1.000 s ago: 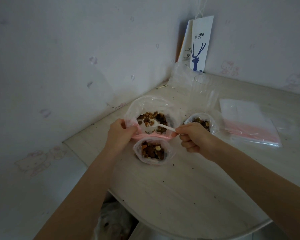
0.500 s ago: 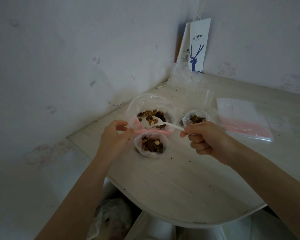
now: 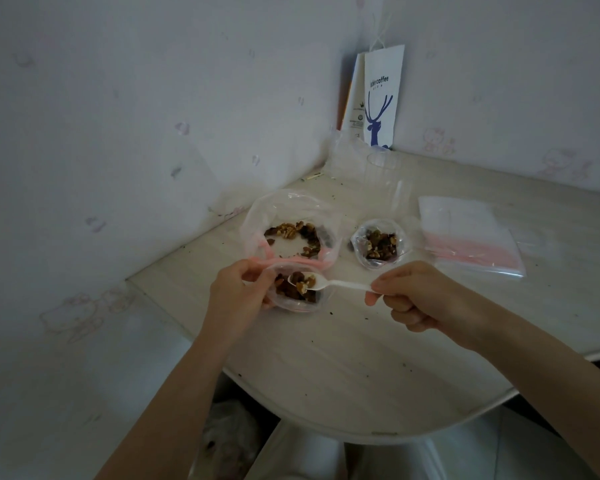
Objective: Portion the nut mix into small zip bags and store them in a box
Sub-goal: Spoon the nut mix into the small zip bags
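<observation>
The patterned wall (image 3: 118, 140) stood left of the crumb-speckled table (image 3: 343, 362). My left hand (image 3: 238, 294) pinched the near bag (image 3: 300, 305) by its rim. Over it my right hand (image 3: 418, 297) gripped the spoon (image 3: 343, 285), loaded with nuts (image 3: 305, 283). Spare bags (image 3: 468, 237) lay far right.

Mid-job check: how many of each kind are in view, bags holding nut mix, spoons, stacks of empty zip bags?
Large bag of nut mix: 1
Small bags with nuts: 2, the near small bag and the right small bag
White spoon, held by the right hand: 1
Stack of empty zip bags: 1
Total: 5
</observation>
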